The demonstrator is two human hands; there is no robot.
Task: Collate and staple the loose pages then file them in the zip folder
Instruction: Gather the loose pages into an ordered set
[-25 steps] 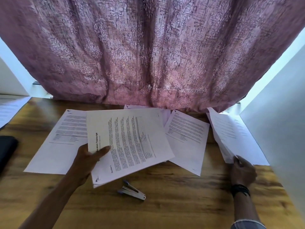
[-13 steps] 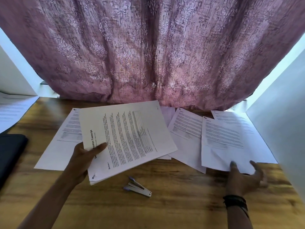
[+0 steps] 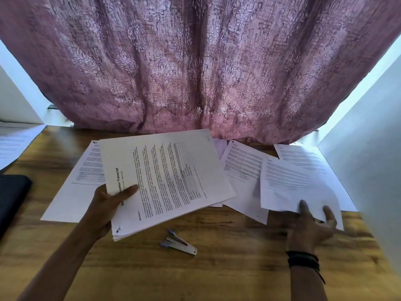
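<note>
White printed sheaf (image 3: 165,181) pinched in left hand (image 3: 104,209); right hand (image 3: 308,229), fingers spread, touches a loose page (image 3: 290,183).

You're in a home room, by a window.
Patterned mauve curtain (image 3: 195,61) fills the upper frame, daylight at both edges; wood-grain counter (image 3: 217,279) below.

free: table (image 3: 227,279) front strip | blocked: stapler (image 3: 179,243) centre, pages (image 3: 243,170) behind, wall (image 3: 368,170) right

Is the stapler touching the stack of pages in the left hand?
Apart. The head view shows bare table between the stapler and the stack gripped by the left hand.
</note>
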